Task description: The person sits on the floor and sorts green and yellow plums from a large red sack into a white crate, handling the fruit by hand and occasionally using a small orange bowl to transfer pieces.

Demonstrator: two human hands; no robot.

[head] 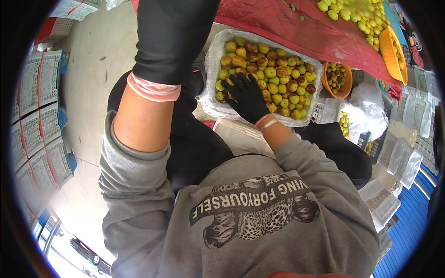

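Observation:
In front of me is a crate lined with clear plastic film [213, 66], filled with jujubes [274, 72] in green and reddish brown. My right hand [248, 99], in a black glove, lies palm down on the fruit at the near left of the crate. Its fingers are spread and grip nothing that I can see. Raised close to the camera is my left hand [175, 38], also black-gloved, with a pink cuff showing at the wrist. Its fingers run out past the top edge, so whatever they hold is hidden.
A red cloth [264, 17] beyond the crate bears a heap of green jujubes [368, 15] and a yellow basket [399, 59]. An orange basket [339, 91] of browner jujubes stands right of the crate. Strapped printed cartons [34, 114] are stacked left. Film-lined boxes [403, 158] line the right.

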